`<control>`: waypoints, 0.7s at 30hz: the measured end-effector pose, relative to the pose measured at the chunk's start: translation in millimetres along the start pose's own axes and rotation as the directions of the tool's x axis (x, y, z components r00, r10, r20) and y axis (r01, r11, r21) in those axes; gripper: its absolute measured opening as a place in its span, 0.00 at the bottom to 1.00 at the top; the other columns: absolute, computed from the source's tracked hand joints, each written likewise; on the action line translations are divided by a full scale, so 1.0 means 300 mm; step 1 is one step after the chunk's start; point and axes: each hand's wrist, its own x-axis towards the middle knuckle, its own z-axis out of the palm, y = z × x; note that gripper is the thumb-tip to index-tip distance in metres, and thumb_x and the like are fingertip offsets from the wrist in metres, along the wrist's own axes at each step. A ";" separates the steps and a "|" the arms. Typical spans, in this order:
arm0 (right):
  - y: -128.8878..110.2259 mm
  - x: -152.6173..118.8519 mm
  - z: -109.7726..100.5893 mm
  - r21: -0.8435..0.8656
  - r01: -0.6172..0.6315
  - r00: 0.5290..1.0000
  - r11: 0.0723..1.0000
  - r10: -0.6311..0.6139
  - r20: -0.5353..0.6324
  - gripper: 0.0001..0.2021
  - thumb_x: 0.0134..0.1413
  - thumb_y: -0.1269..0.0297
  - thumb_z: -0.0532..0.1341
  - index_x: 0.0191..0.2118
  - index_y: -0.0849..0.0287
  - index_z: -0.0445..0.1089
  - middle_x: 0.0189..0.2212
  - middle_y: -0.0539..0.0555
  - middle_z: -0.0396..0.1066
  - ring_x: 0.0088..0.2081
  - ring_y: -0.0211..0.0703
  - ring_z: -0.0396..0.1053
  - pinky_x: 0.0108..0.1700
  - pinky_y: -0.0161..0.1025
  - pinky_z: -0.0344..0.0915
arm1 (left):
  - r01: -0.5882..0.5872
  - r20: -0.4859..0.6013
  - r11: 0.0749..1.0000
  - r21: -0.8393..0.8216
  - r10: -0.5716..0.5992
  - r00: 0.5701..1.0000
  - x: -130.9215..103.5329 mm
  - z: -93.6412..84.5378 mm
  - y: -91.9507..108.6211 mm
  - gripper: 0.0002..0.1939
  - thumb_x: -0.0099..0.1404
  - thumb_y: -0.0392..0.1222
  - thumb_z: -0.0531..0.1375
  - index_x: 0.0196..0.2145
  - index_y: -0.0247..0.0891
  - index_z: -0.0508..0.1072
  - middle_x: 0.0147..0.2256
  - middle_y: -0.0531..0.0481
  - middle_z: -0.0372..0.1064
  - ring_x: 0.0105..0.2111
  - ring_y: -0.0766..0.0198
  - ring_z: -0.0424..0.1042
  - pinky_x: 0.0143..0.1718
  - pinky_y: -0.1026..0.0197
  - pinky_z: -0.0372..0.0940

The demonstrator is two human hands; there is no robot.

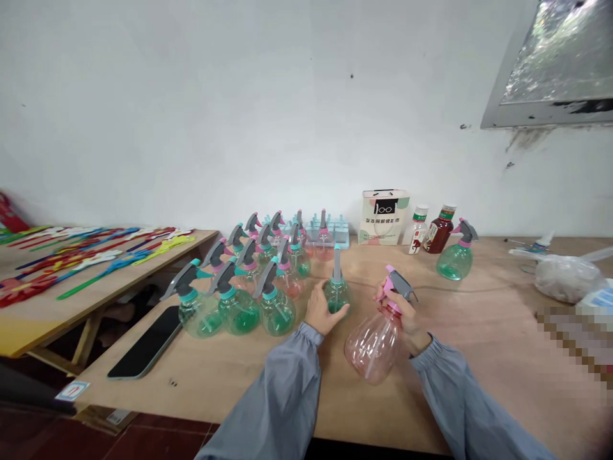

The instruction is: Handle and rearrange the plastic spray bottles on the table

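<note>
Around the lower body of a green spray bottle [338,291] curls my left hand [322,310], thumb in front and fingers at its left side. This bottle stands upright with a grey and turquoise trigger head. My right hand [405,319] grips a clear pink spray bottle [372,348] by its neck, just under the pink and grey trigger head [398,284]. The pink bottle tilts, and no coloured liquid shows in it. Left of my left hand, several green and pink spray bottles [239,312] stand in rows, the green ones in front.
A black phone [146,343] lies at the table's left edge. Toward the wall stand a paper bag [382,223], a white bottle [418,231], a dark red bottle [439,230] and another green spray bottle [454,260]. A plastic bag [567,278] sits right. Colourful strips [96,255] cover the neighbouring table.
</note>
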 end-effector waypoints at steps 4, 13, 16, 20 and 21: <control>-0.017 -0.004 -0.005 -0.023 -0.001 0.999 1.000 0.002 0.045 0.16 0.47 0.45 0.64 0.34 0.52 0.71 0.28 0.54 0.76 0.38 0.52 0.76 0.39 0.45 0.73 | -0.011 -0.004 1.000 0.021 0.012 1.000 0.001 0.001 0.001 0.40 0.52 0.49 0.69 0.57 0.36 0.57 0.52 0.37 0.65 0.55 0.45 0.68 0.55 0.41 0.65; -0.103 0.018 -0.290 -0.391 0.072 0.850 0.917 -0.262 -0.458 0.24 0.37 0.47 0.73 0.39 0.57 0.78 0.35 0.54 0.79 0.37 0.50 0.76 0.38 0.44 0.73 | -0.014 0.009 1.000 0.023 0.013 1.000 0.002 0.000 -0.002 0.40 0.52 0.50 0.68 0.57 0.35 0.56 0.52 0.36 0.65 0.55 0.44 0.68 0.55 0.41 0.64; -0.132 0.013 -0.456 -0.656 -0.001 0.720 0.755 -0.454 -0.524 0.22 0.38 0.46 0.72 0.34 0.59 0.79 0.29 0.54 0.78 0.34 0.51 0.75 0.36 0.45 0.72 | -0.009 0.007 1.000 0.008 0.009 1.000 0.002 -0.001 -0.003 0.40 0.52 0.50 0.69 0.57 0.36 0.57 0.52 0.36 0.65 0.56 0.44 0.67 0.56 0.40 0.63; -0.132 0.016 -0.600 -0.784 0.002 0.705 0.620 -0.558 -0.439 0.23 0.41 0.43 0.68 0.38 0.56 0.78 0.33 0.54 0.78 0.39 0.54 0.75 0.41 0.47 0.72 | -0.019 0.021 1.000 -0.022 0.020 1.000 0.004 -0.005 -0.004 0.40 0.52 0.50 0.69 0.57 0.37 0.57 0.53 0.36 0.65 0.57 0.44 0.67 0.57 0.40 0.63; -0.125 0.018 -0.620 -0.791 0.008 0.717 0.612 -0.555 -0.422 0.24 0.41 0.42 0.68 0.38 0.56 0.77 0.33 0.54 0.78 0.39 0.54 0.75 0.42 0.48 0.72 | -0.022 0.029 0.999 -0.027 0.022 0.999 0.004 -0.006 -0.003 0.40 0.52 0.50 0.69 0.57 0.37 0.57 0.53 0.36 0.65 0.57 0.44 0.67 0.57 0.40 0.63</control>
